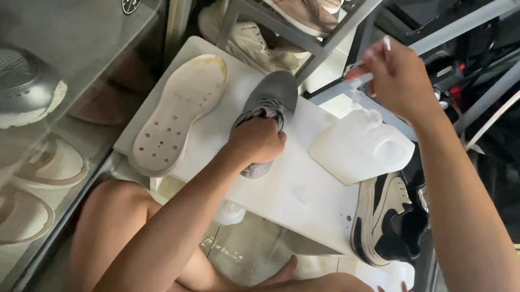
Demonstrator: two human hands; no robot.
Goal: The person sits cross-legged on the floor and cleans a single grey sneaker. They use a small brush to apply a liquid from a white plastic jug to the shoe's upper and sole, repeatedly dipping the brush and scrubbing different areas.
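Two hands are busy over the white board (pixel 297 199): the left hand (pixel 256 140) has its fingers closed around the collar of a grey knit shoe (pixel 268 113) standing near the board's middle, and the right hand (pixel 397 77), fingers pinched on a small brush-like tool (pixel 367 69), hovers above the open white plastic jug (pixel 361 146) to the right. Drips from the tool could, I judge, land on the board or the black-and-white sneaker (pixel 389 219) at the near right edge. The detached pale sole (pixel 179 114) lies flat on the left, apart from the shoe.
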